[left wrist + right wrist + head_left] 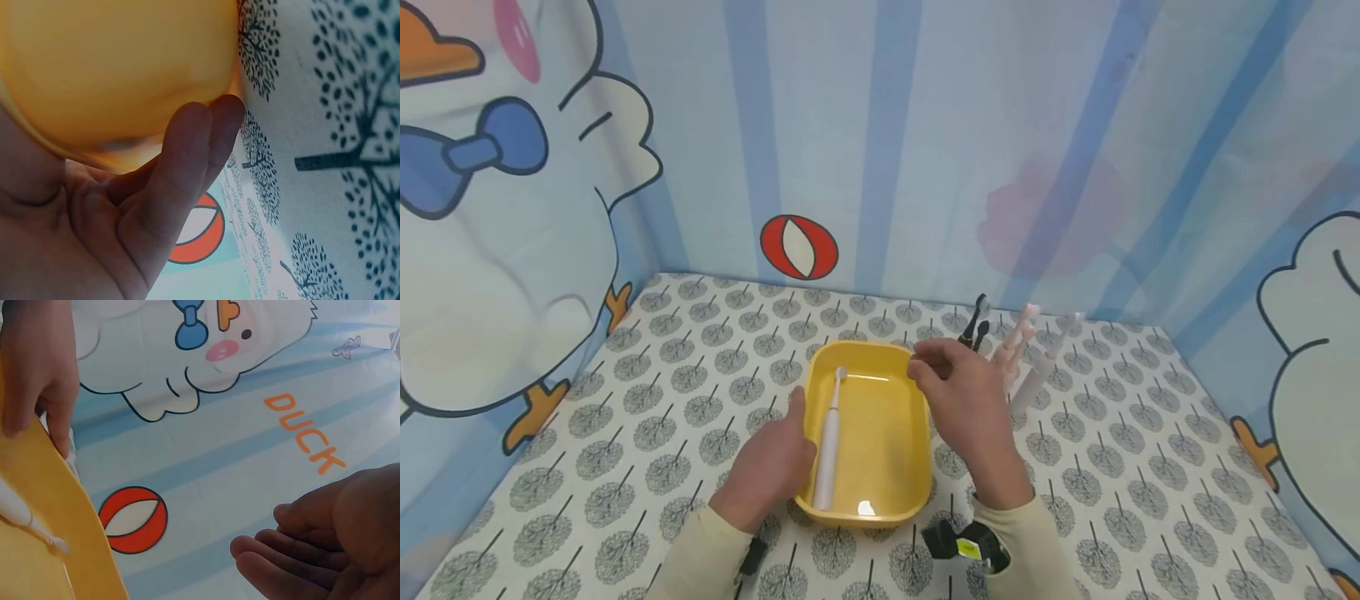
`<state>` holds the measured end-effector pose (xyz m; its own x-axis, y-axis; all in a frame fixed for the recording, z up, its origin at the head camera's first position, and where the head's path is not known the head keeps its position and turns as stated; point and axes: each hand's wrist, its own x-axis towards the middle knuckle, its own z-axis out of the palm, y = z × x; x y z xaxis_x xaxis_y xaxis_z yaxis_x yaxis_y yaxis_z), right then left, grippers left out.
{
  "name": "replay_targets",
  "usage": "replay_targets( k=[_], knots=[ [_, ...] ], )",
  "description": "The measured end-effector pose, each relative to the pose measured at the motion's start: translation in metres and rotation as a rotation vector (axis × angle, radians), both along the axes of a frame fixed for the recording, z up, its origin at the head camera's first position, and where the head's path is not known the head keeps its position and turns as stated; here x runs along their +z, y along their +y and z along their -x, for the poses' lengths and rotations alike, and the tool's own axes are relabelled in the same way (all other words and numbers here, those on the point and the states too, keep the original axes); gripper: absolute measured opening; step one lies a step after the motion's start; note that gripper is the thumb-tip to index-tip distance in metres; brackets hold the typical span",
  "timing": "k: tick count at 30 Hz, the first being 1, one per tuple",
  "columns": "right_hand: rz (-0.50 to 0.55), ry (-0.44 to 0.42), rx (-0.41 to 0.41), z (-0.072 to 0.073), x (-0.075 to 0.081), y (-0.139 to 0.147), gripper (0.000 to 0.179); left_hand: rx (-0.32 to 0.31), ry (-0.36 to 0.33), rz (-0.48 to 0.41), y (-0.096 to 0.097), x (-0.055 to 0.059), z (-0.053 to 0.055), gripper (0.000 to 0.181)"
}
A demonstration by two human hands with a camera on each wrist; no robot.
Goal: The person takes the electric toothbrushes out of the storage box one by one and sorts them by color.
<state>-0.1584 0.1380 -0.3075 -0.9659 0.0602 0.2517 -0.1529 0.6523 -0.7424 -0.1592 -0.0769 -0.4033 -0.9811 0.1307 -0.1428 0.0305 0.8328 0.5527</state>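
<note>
A yellow tray (883,446) with raised walls rests on the patterned cloth in front of the person. Inside, along its left wall, lies a white electric toothbrush (828,458) with its brush head at the far end. My left hand (772,468) grips the tray's left wall; in the left wrist view its fingers (187,134) lie against the outside. Above the tray's far right corner is my right hand (964,400), fingers loosely bent and holding nothing. Just beyond it stand black toothbrushes (973,321), pink toothbrushes (1021,329) and a pale toothbrush (1037,375), partly hidden by that hand.
The table cloth (670,433) carries a grey tree print. Behind it hangs a blue striped curtain (827,108) with duck drawings and a red ball print (799,247). More cloth (1105,500) stretches to the right of the tray.
</note>
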Motion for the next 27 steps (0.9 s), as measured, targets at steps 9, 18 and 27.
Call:
replay_targets(
  k=[9, 18, 27],
  knots=[
    [0.027, -0.144, 0.033, 0.019, -0.014, -0.024, 0.027, 0.003, 0.008, 0.009, 0.001, -0.001, 0.000, 0.075],
    [0.024, -0.213, 0.045, 0.038, -0.026, -0.039, 0.026, 0.000, 0.022, 0.012, -0.001, -0.001, 0.000, 0.075],
    [-0.118, -0.330, 0.120, 0.053, -0.039, -0.052, 0.021, -0.007, 0.022, -0.001, -0.002, -0.001, -0.001, 0.075]
  ],
)
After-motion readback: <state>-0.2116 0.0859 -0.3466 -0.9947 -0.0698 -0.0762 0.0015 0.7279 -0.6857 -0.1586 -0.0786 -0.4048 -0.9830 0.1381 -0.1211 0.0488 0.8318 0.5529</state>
